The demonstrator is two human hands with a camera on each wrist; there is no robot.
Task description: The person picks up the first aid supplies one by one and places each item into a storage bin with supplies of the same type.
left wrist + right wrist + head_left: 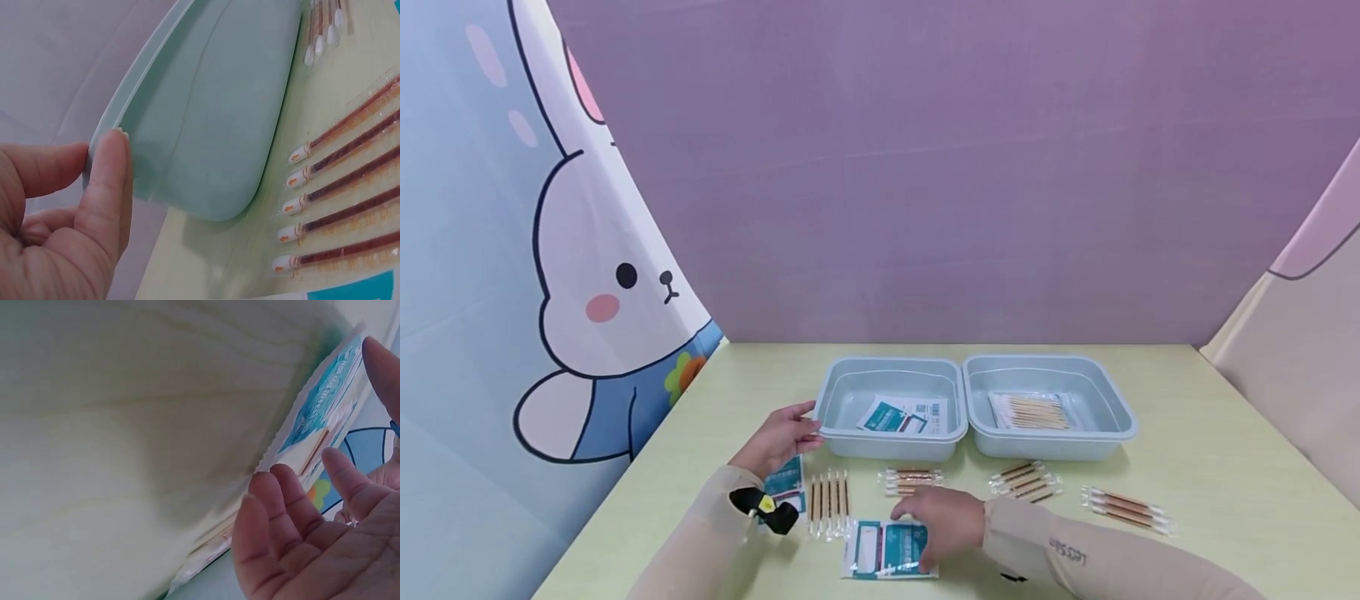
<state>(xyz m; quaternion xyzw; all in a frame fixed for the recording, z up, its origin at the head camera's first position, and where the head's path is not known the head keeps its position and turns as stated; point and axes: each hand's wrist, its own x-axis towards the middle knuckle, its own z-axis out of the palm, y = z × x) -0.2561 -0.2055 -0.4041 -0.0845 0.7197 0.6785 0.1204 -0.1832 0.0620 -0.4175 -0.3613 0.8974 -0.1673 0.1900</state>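
Observation:
My left hand holds the left rim of a light blue plastic basin; in the left wrist view the thumb and fingers pinch that rim. Inside this basin lie white-and-teal packets. Over a flat white-and-teal packet on the table is my right hand, its fingers loosely bent and spread across the packet's right part. In the right wrist view, the fingertips are right at the packet's edge. Brown-stemmed swabs in clear sleeves lie between the hands.
A second blue basin stands against the first, holding a clear pack of wooden cotton swabs. More sleeved swabs lie in front of the basins and at right. Another teal packet is partly hidden by my left arm.

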